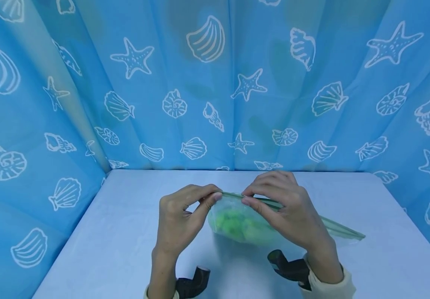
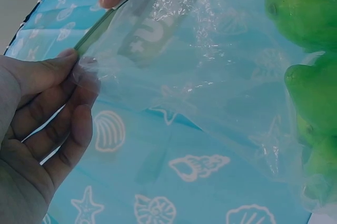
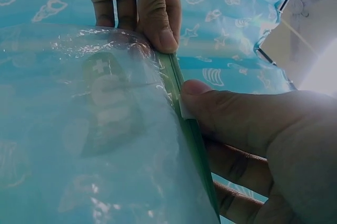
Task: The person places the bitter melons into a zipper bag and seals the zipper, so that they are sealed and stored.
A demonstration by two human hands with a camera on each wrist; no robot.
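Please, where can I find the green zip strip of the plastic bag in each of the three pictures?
Head: the green zip strip runs from centre down to the right, pinched by the left hand and right hand.
Left wrist: upper left, a short diagonal.
Right wrist: centre, running down to the bottom.
Shared landmark: the bag's printed label.

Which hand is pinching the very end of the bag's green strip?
The left hand. It pinches the corner end of the green strip on the clear bag; the right hand pinches farther along.
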